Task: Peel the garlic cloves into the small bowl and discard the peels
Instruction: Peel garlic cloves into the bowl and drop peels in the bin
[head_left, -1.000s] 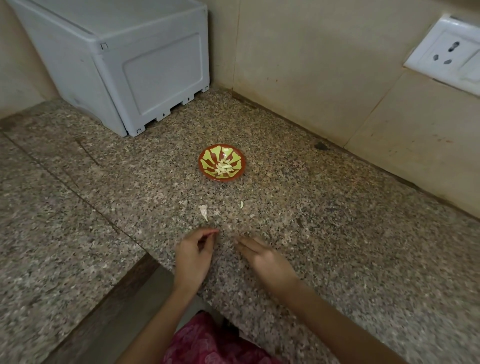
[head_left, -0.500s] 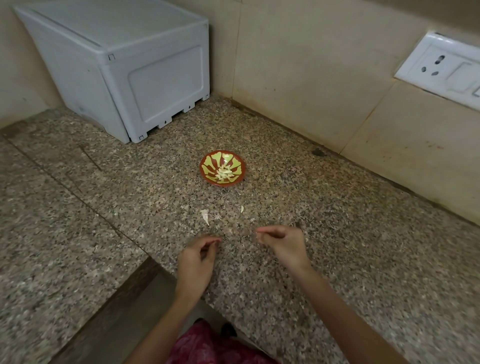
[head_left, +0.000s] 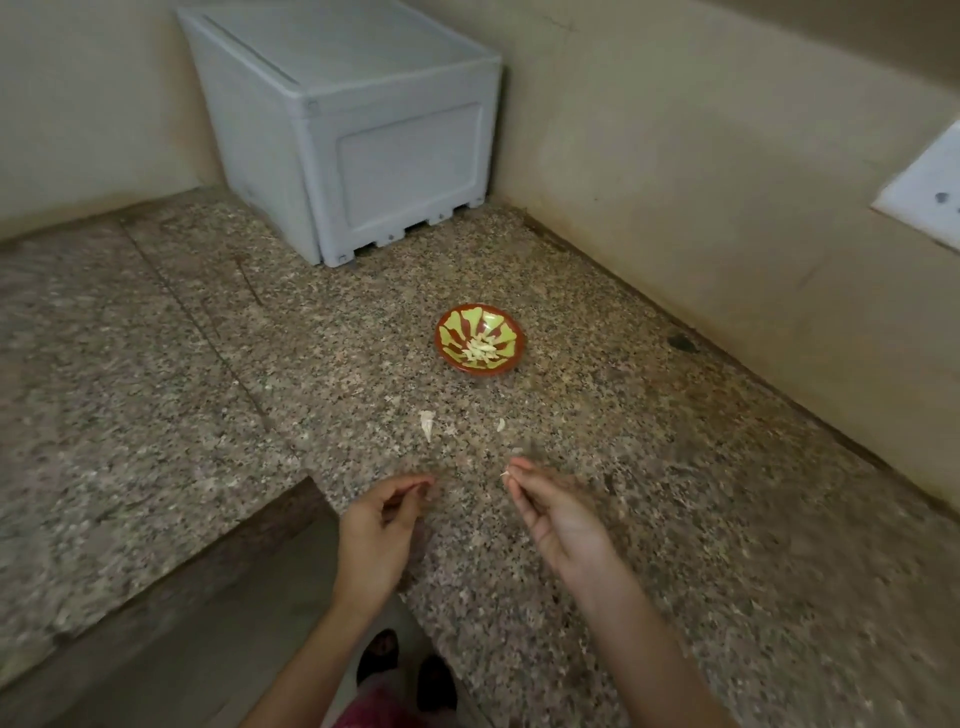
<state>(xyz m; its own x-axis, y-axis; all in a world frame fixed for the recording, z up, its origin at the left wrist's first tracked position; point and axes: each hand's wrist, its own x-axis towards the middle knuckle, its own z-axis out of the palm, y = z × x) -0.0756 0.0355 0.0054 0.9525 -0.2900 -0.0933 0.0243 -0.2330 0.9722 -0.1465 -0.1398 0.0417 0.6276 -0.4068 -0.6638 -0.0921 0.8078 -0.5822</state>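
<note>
A small red bowl with a green pattern (head_left: 445, 332) sits on the granite counter and holds several peeled garlic cloves (head_left: 483, 349). Between the bowl and my hands lie a pale garlic peel (head_left: 426, 423) and a smaller scrap (head_left: 501, 425). My left hand (head_left: 382, 525) hovers at the counter's front edge, fingertips curled against the thumb; I cannot see anything inside it. My right hand (head_left: 556, 514) is raised just above the counter, its fingertips pinched on a tiny white bit of peel (head_left: 504, 474).
A pale grey plastic box (head_left: 363, 156) stands in the back corner against the tiled wall. A white wall socket (head_left: 930, 192) is at the right. The counter (head_left: 675, 493) has a stepped front edge on my left, with the floor and my feet below.
My right hand, flat on the counter a second ago, has lifted and closed its fingertips on a small white bit. My left hand has stayed pinched. The view has shifted.
</note>
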